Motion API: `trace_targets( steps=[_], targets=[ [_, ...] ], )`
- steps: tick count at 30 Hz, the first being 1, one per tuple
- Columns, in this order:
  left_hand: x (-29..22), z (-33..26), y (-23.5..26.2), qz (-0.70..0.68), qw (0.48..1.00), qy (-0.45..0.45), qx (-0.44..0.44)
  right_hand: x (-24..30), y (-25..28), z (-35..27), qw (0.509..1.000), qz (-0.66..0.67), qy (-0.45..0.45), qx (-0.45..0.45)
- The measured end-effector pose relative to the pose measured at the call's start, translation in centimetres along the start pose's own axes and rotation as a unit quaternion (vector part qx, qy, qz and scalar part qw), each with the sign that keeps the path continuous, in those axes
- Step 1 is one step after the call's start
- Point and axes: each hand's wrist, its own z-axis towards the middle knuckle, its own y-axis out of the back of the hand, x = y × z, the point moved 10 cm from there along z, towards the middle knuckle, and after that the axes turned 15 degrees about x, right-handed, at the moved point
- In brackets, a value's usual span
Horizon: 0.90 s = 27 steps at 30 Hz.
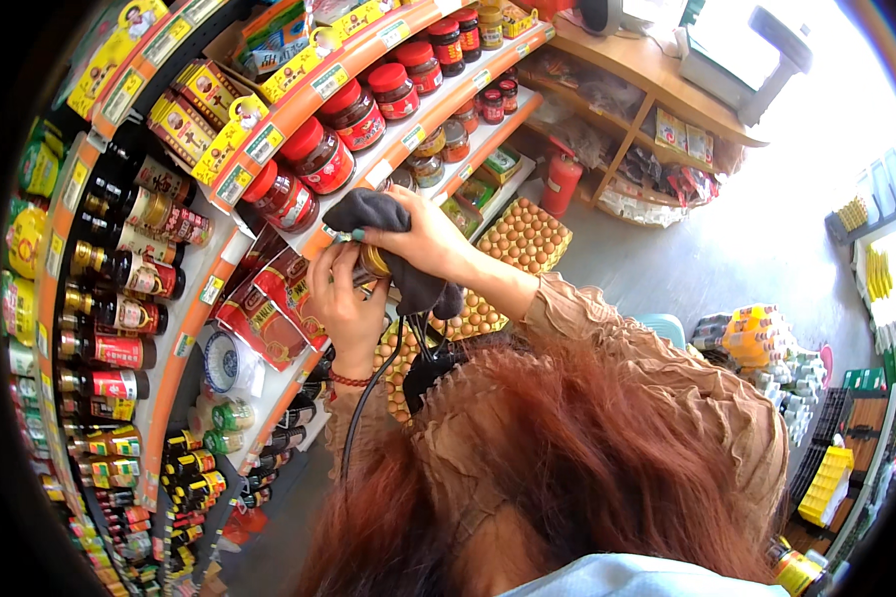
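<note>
My left hand (346,303), a red bead bracelet at its wrist, is closed round a small jar (372,263) with a golden-brown look. Most of that jar is hidden behind fingers and cloth. A dark grey cloth (420,287) is gripped in my right hand (423,237) and lies against the jar's right side and over its top, its loose end hanging down. Just beyond both hands, red-lidded sauce jars (317,154) line a shelf with an orange edge. Smaller glass jars (455,139) stand on the shelf below it.
Dark sauce bottles (134,274) fill the shelves at left. Trays of brown eggs (524,235) sit low beneath my forearms. A red fire extinguisher (562,181) stands by the wooden counter (607,60). Wrapped bottle packs (757,343) are on the floor at right. A black cable (363,398) hangs beside my left wrist.
</note>
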Motion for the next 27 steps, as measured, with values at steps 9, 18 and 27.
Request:
trace_targets(
  steps=[9,18,27],
  targets=[
    [3.2,-0.6,0.3,-0.489,0.844,0.150,-0.163,-8.0,-1.4,-3.8,0.862,0.497,-0.097,-0.022],
    [2.6,-1.7,-3.9,-0.556,0.804,0.161,-0.136,-4.5,3.1,-3.5,0.997,0.059,-0.014,-0.046],
    [-0.2,-2.3,-0.6,-0.358,0.921,0.016,-0.151,-6.3,2.5,-3.2,0.960,0.266,-0.036,-0.073]
  ],
)
